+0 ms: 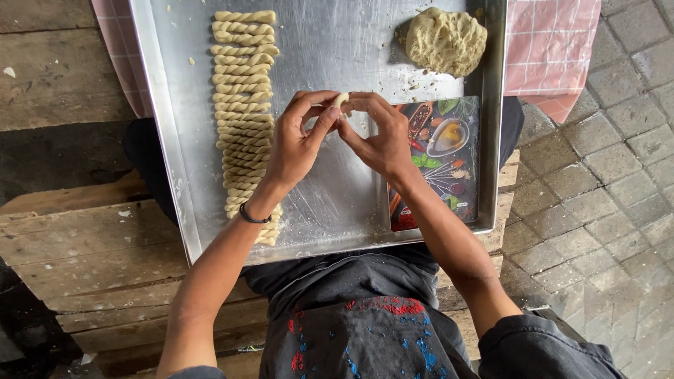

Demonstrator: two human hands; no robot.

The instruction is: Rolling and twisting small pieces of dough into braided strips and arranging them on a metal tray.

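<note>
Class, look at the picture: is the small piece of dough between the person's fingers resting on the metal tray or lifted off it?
Lifted off. The small piece of dough is pinched between the fingertips of both hands, raised above the metal tray.

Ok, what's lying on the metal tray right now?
On the metal tray: a column of twisted dough sticks, a dough lump and a printed cutting board. The right hand covers the board's left edge.
</note>
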